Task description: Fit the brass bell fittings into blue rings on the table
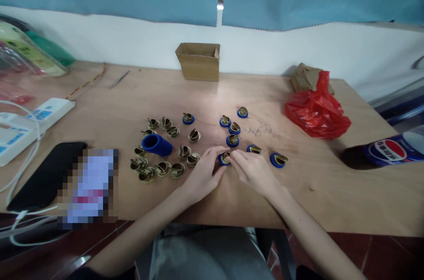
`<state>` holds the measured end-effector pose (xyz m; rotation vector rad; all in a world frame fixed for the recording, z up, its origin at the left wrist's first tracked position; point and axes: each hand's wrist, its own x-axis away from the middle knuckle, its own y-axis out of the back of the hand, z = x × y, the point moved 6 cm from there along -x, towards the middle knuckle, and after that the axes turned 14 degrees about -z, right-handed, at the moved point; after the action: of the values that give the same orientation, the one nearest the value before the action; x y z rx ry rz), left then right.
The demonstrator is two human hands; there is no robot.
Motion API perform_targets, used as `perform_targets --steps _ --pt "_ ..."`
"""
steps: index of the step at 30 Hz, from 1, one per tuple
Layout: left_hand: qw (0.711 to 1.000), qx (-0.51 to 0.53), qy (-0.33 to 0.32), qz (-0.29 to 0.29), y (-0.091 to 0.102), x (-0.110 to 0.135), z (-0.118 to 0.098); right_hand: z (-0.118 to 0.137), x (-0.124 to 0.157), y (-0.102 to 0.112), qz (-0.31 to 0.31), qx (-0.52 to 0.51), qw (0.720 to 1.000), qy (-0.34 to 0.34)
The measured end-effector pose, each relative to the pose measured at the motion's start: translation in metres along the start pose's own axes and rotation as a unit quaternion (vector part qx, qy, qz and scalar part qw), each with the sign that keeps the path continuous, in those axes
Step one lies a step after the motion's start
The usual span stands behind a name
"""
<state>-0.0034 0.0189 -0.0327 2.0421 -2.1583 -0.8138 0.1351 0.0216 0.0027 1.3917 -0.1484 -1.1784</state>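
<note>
My left hand [207,170] holds a round brass-coloured metal fitting with a blue ring [224,159] at its base, steadying it on the table from the left. From the right, my right hand [253,168] has its fingertips pinched together on top of the same fitting; what lies right under them is hidden. Several like fittings with blue rings stand around, such as one fitting [232,140] just beyond my fingers and another fitting [278,160] to the right. Left of my hands are several fittings without blue rings [177,169], grouped about a blue ribbed tube [157,145], possibly stacked rings.
Thin curved wire-like bits [260,129] lie beyond my right hand. A cardboard box [200,67] stands at the back. On the right are a red plastic bag [317,112] and a Pepsi bottle [386,152] lying down. Leftward lie a black phone [46,176], a power strip [49,112] and cables.
</note>
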Motion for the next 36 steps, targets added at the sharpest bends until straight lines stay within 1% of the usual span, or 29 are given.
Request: perform_targets --steps 5,10,14,17,19,21,23,24,25,27,29,30,32,33,36 --pt "0.999 -0.025 -0.044 0.018 -0.003 0.003 -0.007 -0.011 0.000 0.005 0.011 0.022 0.999 -0.024" --pt "0.990 -0.095 -0.099 0.042 -0.011 0.006 -0.007 -0.022 -0.001 0.012 0.022 0.053 0.997 -0.049" --pt "0.972 -0.170 -0.158 0.044 -0.019 0.009 -0.005 -0.028 -0.002 0.014 0.032 0.059 0.995 -0.072" --pt "0.948 -0.228 -0.220 0.038 -0.022 0.010 -0.008 -0.034 -0.001 0.013 0.041 0.068 0.991 -0.109" --pt "0.932 -0.256 -0.253 0.035 -0.020 0.010 -0.012 -0.037 -0.001 0.014 0.041 0.072 0.988 -0.127" --pt "0.922 -0.272 -0.275 0.037 -0.016 0.011 -0.016 -0.038 -0.002 0.015 0.040 0.069 0.988 -0.130" --pt "0.915 -0.283 -0.287 0.029 -0.008 0.013 -0.022 -0.037 -0.003 0.016 0.041 0.060 0.990 -0.125" --pt "0.912 -0.289 -0.290 0.016 -0.001 0.014 -0.026 -0.036 -0.004 0.017 0.042 0.056 0.990 -0.122" --pt "0.909 -0.297 -0.291 -0.005 0.006 0.015 -0.029 -0.036 -0.005 0.018 0.041 0.051 0.990 -0.122" --pt "0.903 -0.319 -0.282 -0.063 0.024 0.017 -0.035 -0.036 -0.006 0.022 0.028 0.042 0.990 -0.132" --pt "0.893 -0.355 -0.253 -0.114 0.041 0.018 -0.037 -0.039 -0.007 0.028 -0.012 0.037 0.987 -0.158" --pt "0.888 -0.378 -0.230 -0.128 0.048 0.018 -0.035 -0.042 -0.007 0.032 -0.039 0.035 0.983 -0.174" --pt "0.878 -0.424 -0.177 -0.133 0.057 0.017 -0.028 -0.049 -0.006 0.040 -0.093 0.036 0.973 -0.208" --pt "0.875 -0.442 -0.154 -0.125 0.058 0.016 -0.024 -0.053 -0.005 0.043 -0.115 0.038 0.967 -0.223" --pt "0.867 -0.480 -0.109 -0.077 0.052 0.015 -0.011 -0.064 -0.004 0.052 -0.154 0.059 0.953 -0.255"
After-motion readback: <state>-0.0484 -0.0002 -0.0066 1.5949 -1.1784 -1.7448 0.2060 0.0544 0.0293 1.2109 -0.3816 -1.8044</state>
